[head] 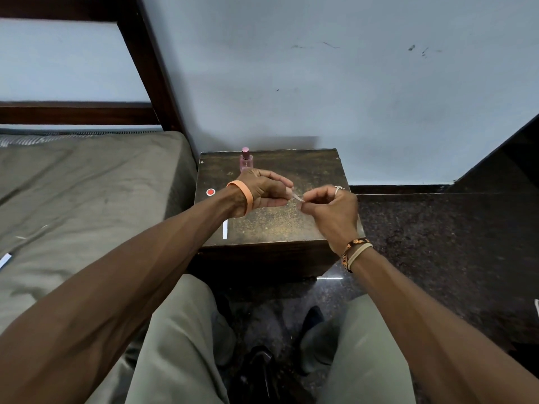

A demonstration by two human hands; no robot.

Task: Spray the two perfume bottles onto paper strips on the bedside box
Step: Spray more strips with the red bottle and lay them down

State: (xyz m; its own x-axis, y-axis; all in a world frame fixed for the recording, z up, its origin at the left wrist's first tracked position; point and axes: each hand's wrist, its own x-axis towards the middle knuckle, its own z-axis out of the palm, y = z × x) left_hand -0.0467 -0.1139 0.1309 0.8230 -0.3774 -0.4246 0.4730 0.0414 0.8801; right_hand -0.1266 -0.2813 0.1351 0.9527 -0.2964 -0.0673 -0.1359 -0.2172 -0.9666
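The left hand (262,191) and right hand (332,212) each pinch one small pale piece (298,198), too blurred to identify, above the dark wooden bedside box (309,170). A pink glass perfume bottle (246,162) stands upright near its back left corner. A white paper strip (225,229) lies by the left edge, behind it a red round sticker (210,192).

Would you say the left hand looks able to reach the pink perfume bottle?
Probably yes: the pink perfume bottle stands just beyond the left hand, nothing between, though its fingers pinch a small strip.
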